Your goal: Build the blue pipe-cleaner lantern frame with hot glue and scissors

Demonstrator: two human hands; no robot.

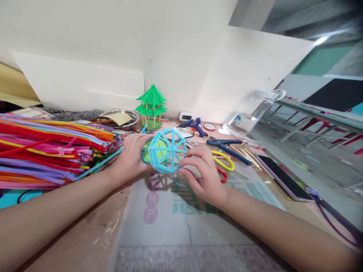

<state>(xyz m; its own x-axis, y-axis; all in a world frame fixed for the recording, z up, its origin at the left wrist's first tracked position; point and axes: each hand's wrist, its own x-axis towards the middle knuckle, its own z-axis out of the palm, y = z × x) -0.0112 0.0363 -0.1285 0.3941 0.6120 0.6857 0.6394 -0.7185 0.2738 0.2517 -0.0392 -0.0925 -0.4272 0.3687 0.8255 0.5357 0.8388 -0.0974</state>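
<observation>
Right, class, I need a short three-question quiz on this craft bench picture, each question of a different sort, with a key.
1. True or false: both hands grip the light blue pipe-cleaner frame.
2. Which tool lies just behind the frame, near the wall? A) blue glue gun B) hammer C) paintbrush
3. Fill in: the big pile of coloured pipe cleaners lies on the person's ____ side.

Key
1. True: the left hand holds its left side and the right hand pinches its right edge.
2. A
3. Left; the green pagoda model stands further back, by the wall.
</observation>
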